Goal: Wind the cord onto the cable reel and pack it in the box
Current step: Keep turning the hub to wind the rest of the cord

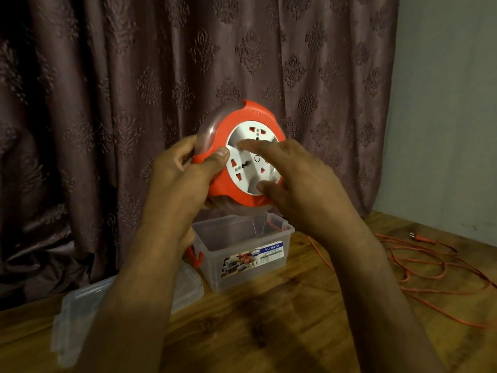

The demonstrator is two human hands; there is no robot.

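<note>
- Orange and white, the cable reel (pixel 243 154) is held up in the air above the bench (pixel 282 313), its socket face turned toward the camera, in front of a patterned curtain (pixel 134 76).
- The left hand (pixel 185 168) grasps the reel's left rim, thumb pressed on the orange front edge and the fingers wrapped behind the clear housing.
- The right hand (pixel 293 173) is released, fingers spread and relaxed over the white socket plate; the fingertips look blurred, and I cannot tell whether they touch the plate.
- Below the reel, near the bench's far edge, stands the clear plastic box (pixel 242 249), open at the top, with a printed label on its front wall and an orange latch (pixel 195 257) on its left side.
- Its clear lid (pixel 78 319) lies flat near the bench's left edge, partly hidden behind the left forearm.
- The orange cord (pixel 419 267) lies unwound in loose loops toward the bench's right edge, well apart from the box; one strand runs from the loops toward the box's right side.
- The cord's plug (pixel 414 236) rests near the far right corner of the bench, close to the wall (pixel 443 103).
</note>
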